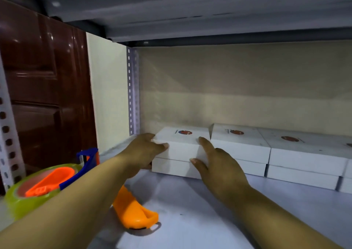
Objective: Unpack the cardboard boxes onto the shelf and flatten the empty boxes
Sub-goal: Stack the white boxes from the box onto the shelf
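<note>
White box (182,144), top of a two-high stack, sits at centre frame against the back wall (238,88) of the shelf (190,220). Lid carries a round red mark. Lower box (171,167) lies directly beneath it, front faces nearly flush.

Left hand (142,153) grips the top box at its left end: thumb lies along the front upper edge, fingers curl round the left side. Right hand (219,165) rests against the box's front right corner with fingers straight, index tip reaching the lid's edge, thumb flat on the front face; no curl visible.

Further white boxes (240,146) continue the row to the right of frame, also two high, touching one another and the handled stack.

Lower left of frame: tape dispenser (43,186) with a green roll, orange core and blue frame, standing on the shelf surface. Just right of it, partly under the left forearm, lies an orange cutter (135,212), flat on the shelf.

Perforated grey post (132,92) stands at the rear left corner. Dark brown door (45,96) fills the left of frame beyond the shelf.
</note>
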Demonstrator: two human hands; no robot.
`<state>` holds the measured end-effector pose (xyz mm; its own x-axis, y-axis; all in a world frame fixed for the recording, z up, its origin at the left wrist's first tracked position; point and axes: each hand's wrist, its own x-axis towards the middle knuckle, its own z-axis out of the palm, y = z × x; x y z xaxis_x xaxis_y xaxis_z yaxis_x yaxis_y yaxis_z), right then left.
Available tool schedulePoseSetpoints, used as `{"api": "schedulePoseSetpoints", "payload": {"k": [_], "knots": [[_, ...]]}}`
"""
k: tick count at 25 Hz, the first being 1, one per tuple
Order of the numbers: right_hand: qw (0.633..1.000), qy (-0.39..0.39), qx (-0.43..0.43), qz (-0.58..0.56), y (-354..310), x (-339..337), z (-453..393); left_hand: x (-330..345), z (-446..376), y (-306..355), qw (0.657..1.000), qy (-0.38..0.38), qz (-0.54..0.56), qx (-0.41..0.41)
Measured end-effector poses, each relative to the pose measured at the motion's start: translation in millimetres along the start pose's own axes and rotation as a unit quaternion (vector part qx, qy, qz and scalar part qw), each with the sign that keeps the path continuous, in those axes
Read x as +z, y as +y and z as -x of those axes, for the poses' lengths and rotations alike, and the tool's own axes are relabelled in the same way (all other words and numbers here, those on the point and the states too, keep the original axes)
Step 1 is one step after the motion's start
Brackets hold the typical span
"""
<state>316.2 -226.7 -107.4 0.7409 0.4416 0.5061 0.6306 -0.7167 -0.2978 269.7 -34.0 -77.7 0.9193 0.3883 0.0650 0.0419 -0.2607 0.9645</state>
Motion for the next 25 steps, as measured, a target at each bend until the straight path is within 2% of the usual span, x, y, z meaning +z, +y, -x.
{"api": "schedulePoseSetpoints", "payload": {"k": [3, 8, 11, 13, 19, 25], "knots": [[0.994, 0.051, 0.003, 0.100, 5.8, 4.1, -2.5, 5.0, -11.6, -11.2, 0.998, 0.003, -0.042, 0.041], [0.963, 0.181, -0.074, 0.188, 24.6, 23.6, -18.5, 13.9, -30.2, -15.2, 0.963, 0.123, -0.193, 0.140], [0.953, 0.212, -0.108, 0.187, 31.7, 30.7, -23.8, 16.1, -39.9, -8.0, 0.940, 0.129, -0.275, 0.157], [0.944, 0.232, -0.118, 0.202, 37.4, 33.2, -26.8, 17.7, -45.3, -3.0, 0.936, 0.116, -0.297, 0.151], [0.941, 0.209, -0.076, 0.254, 47.7, 39.4, -32.0, 24.5, -53.7, -2.0, 0.930, 0.082, -0.319, 0.164], [0.939, 0.204, -0.081, 0.266, 45.7, 39.9, -29.5, 27.6, -53.7, -3.4, 0.906, 0.063, -0.378, 0.181]]}}
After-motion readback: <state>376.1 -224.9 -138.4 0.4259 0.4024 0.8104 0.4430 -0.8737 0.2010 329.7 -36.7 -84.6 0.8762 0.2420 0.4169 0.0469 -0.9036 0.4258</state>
